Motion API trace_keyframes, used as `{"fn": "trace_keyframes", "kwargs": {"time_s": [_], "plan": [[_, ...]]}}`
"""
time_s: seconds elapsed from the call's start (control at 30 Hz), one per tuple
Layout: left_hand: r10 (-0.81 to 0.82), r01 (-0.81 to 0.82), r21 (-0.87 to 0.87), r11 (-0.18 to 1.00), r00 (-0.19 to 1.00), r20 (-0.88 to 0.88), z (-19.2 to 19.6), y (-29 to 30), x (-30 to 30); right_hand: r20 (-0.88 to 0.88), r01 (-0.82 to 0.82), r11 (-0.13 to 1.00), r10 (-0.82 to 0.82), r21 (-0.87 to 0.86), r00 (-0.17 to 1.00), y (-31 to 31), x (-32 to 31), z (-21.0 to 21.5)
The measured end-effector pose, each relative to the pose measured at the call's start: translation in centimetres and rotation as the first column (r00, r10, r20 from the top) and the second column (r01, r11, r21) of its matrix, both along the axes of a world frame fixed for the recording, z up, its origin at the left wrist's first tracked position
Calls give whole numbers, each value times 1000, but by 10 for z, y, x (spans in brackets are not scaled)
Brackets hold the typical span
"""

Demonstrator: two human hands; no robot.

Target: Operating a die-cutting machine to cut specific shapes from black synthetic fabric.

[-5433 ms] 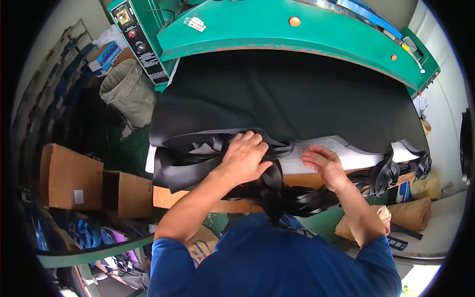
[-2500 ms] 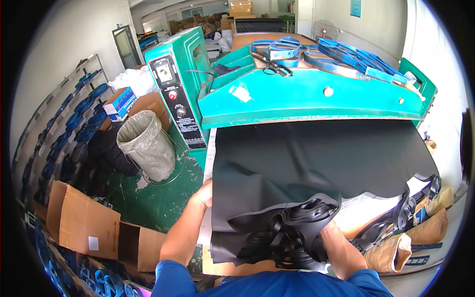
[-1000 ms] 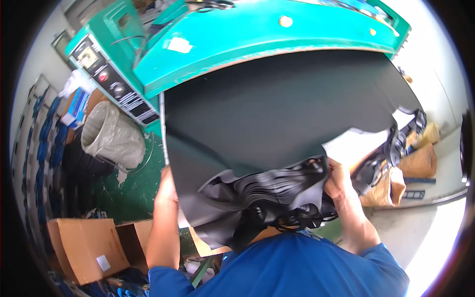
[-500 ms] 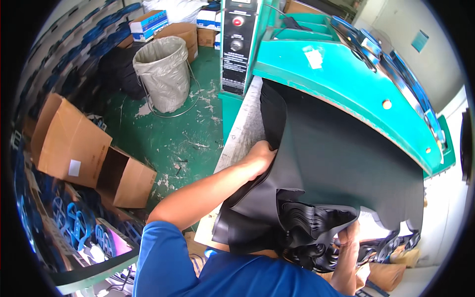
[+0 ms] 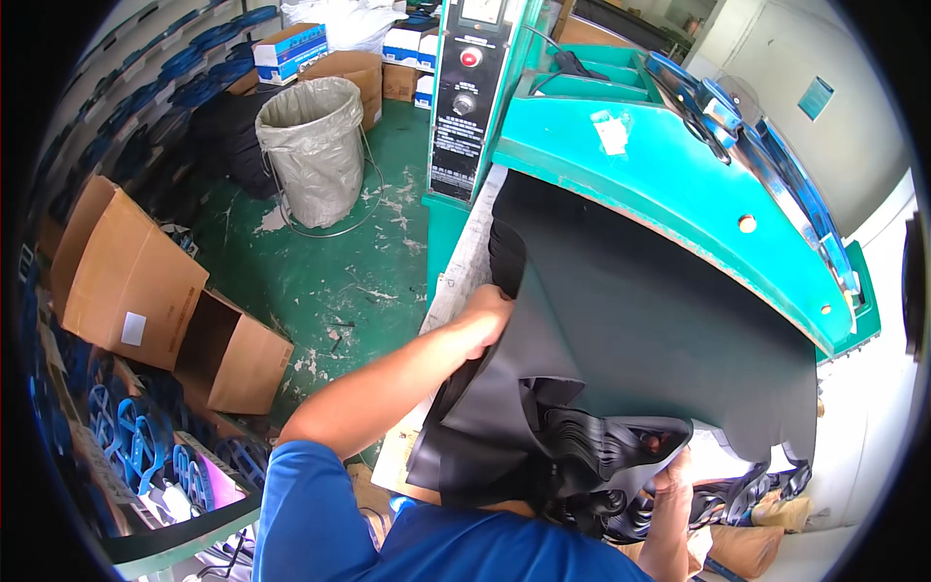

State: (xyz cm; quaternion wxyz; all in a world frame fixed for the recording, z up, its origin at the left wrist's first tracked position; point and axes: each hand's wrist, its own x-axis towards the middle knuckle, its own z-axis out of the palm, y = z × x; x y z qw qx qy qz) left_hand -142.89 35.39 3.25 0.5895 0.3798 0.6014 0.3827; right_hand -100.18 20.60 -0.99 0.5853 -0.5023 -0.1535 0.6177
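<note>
A: What do we hold here?

B: We hold a big black rubber sheet (image 5: 621, 320). It lies on the bed of the green machine (image 5: 679, 184), and its near left edge is lifted and folded over. Our left hand (image 5: 488, 308) has the fingers closed on that edge. Our right hand (image 5: 669, 470) is low, at the near side, with fingers closed on a bundle of black cut-out scraps (image 5: 601, 466) that hangs from the sheet.

A: And around the machine?

B: On its green top we see a small white label (image 5: 613, 131), a little tilted, and an orange round button (image 5: 747, 223) closer to the right. The black control panel (image 5: 465, 87) stands upright at the left end, with a red round button near its top.

A: On the floor?

B: On the green floor (image 5: 369, 262) a wire bin with a pale plastic bag (image 5: 315, 145) stands beside the panel. Two open brown cardboard boxes (image 5: 145, 291) lie to our left; the larger has a white rectangular label on its side. Far behind the bin there is a blue and white box (image 5: 289, 48) and a closed brown box (image 5: 351, 70).
</note>
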Motion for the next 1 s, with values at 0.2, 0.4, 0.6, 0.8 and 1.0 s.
{"fn": "trace_keyframes", "kwargs": {"time_s": [0.2,0.4,0.6,0.8,1.0], "plan": [[-141,160,-65,985,963,232,5,-13,-11,107,61,995,-52,-82,993,7,-46,35],[-75,293,392,872,871,-485,48,-22,38,883,-293,945,257,-144,394,-12,5,64],[-216,514,307,801,727,-652,53,-28,97,925,-552,790,-49,266,376,78,-140,194],[-368,652,395,648,721,-587,57,-41,97,912,-687,667,-26,-290,-410,174,-262,161],[-530,724,388,571,686,-499,61,-43,49,801,-521,732,55,-439,-597,193,-272,123]]}}
